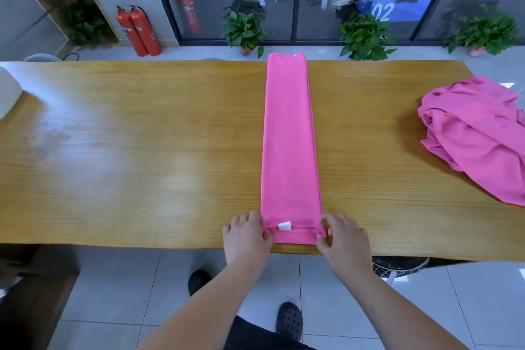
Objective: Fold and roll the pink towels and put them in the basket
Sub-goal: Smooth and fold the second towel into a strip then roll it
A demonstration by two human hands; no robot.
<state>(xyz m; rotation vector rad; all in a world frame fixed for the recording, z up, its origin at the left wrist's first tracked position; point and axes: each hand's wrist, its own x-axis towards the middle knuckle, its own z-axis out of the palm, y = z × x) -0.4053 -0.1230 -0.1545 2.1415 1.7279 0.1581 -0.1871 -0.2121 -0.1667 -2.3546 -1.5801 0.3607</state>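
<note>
Lying flat, pink towel (289, 136) forms narrow strip.

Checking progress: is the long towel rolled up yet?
No, the towel lies flat in a strip; left hand and right hand pinch its near end.

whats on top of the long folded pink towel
A small white tag sits on the towel by its near end, between the left hand and right hand pinching its corners. Anything under the towel is covered.
</note>
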